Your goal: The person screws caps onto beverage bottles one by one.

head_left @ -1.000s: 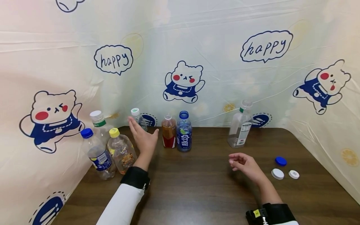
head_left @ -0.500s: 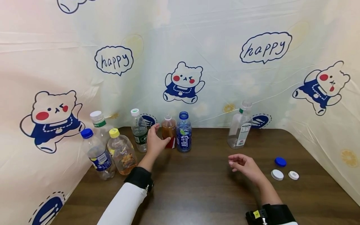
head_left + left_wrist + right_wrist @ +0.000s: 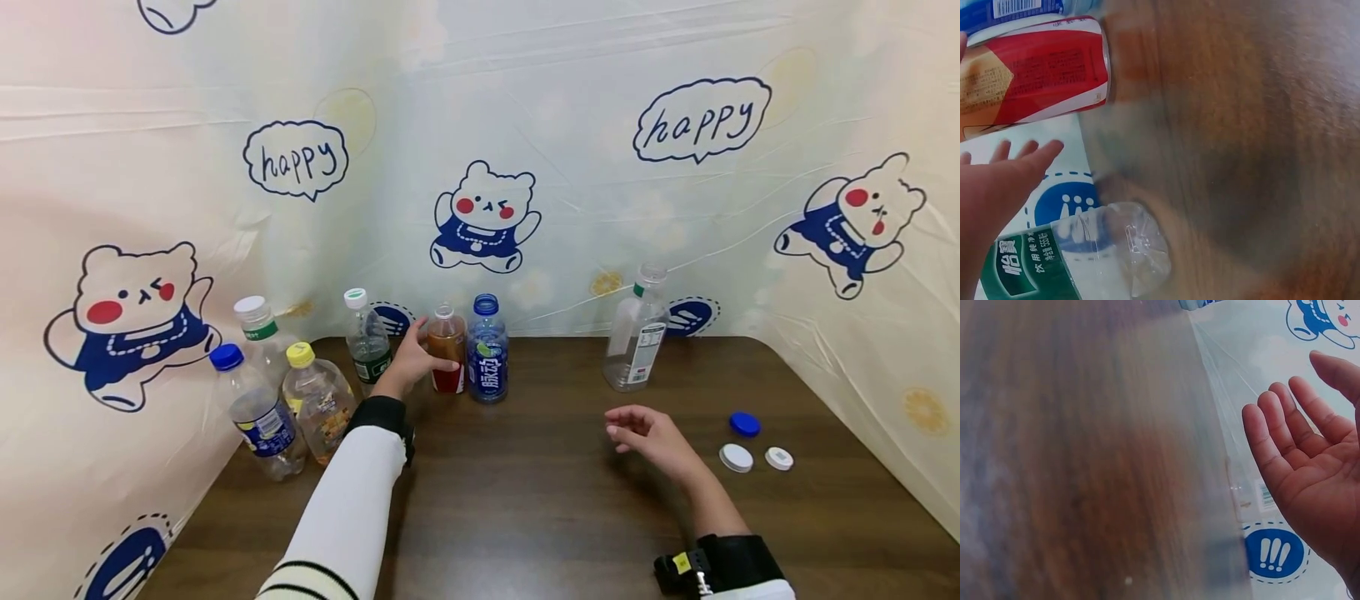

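Observation:
My left hand (image 3: 408,364) reaches around a small bottle of amber drink (image 3: 447,346) with a red and white label. In the head view its thumb crosses the bottle's front. The left wrist view shows the fingertips (image 3: 1052,146) extended beside the bottle, with a gap to its red label (image 3: 1060,65). Next to that bottle stands a blue capless bottle (image 3: 488,354); on the other side is a clear water bottle (image 3: 367,340) with a green label and white cap. My right hand (image 3: 652,437) hovers over the table with loosely bent fingers and nothing in it.
At the left stand a blue-capped bottle (image 3: 262,425), a yellow-capped bottle (image 3: 324,400) and a white-capped bottle (image 3: 262,337). A capless clear bottle (image 3: 636,337) stands back right. A blue cap (image 3: 745,424) and two white caps (image 3: 737,457) lie on the table (image 3: 510,500).
My left hand has moved right, from in front of the green-labelled water bottle to the amber drink bottle. The right hand stays in about the same place.

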A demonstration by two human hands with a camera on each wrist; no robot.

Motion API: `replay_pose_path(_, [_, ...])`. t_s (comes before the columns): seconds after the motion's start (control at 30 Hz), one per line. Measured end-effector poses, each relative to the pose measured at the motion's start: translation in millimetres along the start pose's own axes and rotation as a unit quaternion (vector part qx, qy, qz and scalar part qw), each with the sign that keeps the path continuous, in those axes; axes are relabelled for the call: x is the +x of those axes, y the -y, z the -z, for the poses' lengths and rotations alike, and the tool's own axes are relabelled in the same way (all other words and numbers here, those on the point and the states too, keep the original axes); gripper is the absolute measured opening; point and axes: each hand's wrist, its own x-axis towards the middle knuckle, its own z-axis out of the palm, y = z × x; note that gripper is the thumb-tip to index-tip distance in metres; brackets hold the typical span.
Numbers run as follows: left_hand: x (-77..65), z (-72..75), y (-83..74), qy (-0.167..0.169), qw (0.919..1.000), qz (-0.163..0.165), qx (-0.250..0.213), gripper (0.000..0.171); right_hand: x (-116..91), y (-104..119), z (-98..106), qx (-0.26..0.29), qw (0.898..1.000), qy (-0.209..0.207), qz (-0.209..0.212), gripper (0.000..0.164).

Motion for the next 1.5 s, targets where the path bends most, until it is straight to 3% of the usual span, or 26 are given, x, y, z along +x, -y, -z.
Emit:
replay_pose_path(0.4, [4.7, -0.9, 0.1, 0.011, 0.9999, -0.001, -0.007, 0.108, 2.2, 1.0, -0.8, -0.002, 1.0, 0.001, 0.007, 0.046])
replay_pose_path(0.93, [3.9, -5.7, 3.6, -0.011, 0.9999, -0.004, -0.009, 0.091, -2.5, 1.0, -4.1, -0.002, 1.0, 0.006, 0.019, 0.045])
replay_pose_path(1.1, [0.1, -4.3, 2.6, -0.021, 0.9998, -0.005, -0.001, 0.092, -2.5, -0.6, -3.7, -0.005, 1.0, 0.004, 0.017, 0.044])
replay_pose_path(1.5, [-14.6, 3.1, 0.2, -0.029, 0.9984, -0.042, 0.024, 0.088, -2.6, -2.6, -1.8, -0.006, 1.0, 0.003, 0.016, 0.044])
